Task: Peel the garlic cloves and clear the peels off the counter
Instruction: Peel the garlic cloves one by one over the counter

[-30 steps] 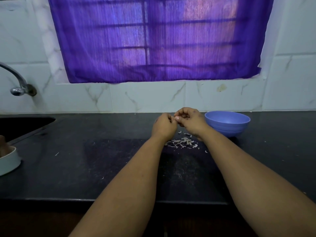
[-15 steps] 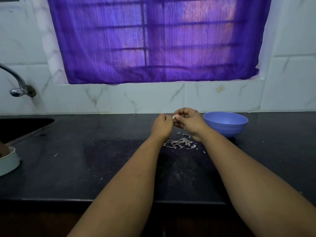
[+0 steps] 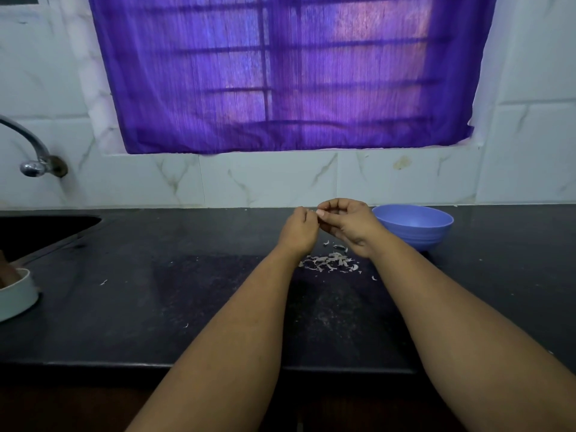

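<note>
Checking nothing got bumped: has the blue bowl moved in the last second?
No. The blue bowl sits in the same spot against the wall tiles, just beyond the right hand.

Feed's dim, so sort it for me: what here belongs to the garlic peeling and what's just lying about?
In the job: left hand and right hand, pinching a clove between them; peels on the counter; blue bowl beside the right hand.

Lying about: tap, sink, white dish, curtain.
</note>
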`<action>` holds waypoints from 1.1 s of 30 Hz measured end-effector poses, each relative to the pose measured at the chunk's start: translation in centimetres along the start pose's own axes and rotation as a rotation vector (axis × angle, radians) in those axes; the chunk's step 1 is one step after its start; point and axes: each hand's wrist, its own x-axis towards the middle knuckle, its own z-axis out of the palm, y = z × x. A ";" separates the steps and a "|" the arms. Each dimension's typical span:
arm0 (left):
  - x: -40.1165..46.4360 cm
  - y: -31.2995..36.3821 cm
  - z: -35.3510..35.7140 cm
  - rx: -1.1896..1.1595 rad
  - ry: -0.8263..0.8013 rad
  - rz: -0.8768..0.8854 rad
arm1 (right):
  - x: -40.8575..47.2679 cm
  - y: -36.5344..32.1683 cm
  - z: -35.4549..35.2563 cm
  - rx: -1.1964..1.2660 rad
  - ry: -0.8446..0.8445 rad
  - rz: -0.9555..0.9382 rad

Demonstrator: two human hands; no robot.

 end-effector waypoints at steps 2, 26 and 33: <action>-0.1 0.0 0.0 0.048 -0.003 0.006 | 0.0 0.0 0.1 0.010 0.013 0.028; 0.3 -0.7 -0.5 0.066 0.101 0.023 | 0.8 0.4 -0.9 -0.244 0.140 0.004; 0.1 -0.5 -0.5 -0.125 0.120 0.046 | 0.4 0.2 -0.7 -0.399 0.070 -0.093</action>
